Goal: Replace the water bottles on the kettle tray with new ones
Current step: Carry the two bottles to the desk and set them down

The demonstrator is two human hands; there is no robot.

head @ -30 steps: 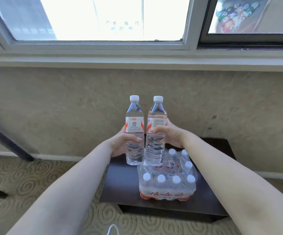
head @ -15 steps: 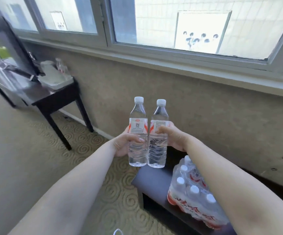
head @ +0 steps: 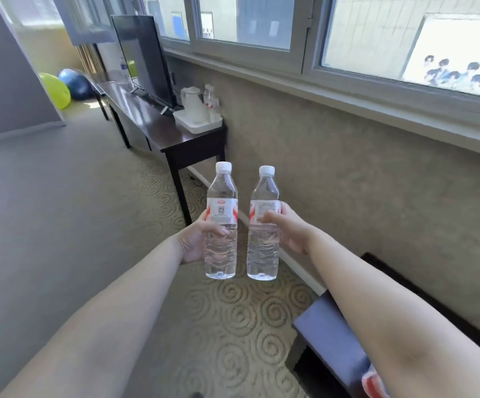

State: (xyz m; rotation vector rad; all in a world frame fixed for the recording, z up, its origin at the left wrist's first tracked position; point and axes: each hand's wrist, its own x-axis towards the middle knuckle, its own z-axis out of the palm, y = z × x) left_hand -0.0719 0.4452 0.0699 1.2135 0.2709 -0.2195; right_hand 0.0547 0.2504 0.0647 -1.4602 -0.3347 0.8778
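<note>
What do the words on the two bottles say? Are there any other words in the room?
Left bottle label: a square code and small print, too blurred to read.
Right bottle label: small print, too blurred to read.
Old bottles on the kettle tray: too small to read.
No other words are readable.

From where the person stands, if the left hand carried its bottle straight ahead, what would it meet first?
Probably the dark table end bearing the kettle tray; before that the left hand has open carpet, though depth is unclear.

At mid-frame we hold two bottles upright side by side, apart: one in our left hand [head: 194,242], one in our right hand [head: 289,229]. Behind them, upper centre, a bench [head: 158,122] carries a tray [head: 201,124] with a kettle [head: 191,100], a screen [head: 144,56] to its left.
</note>
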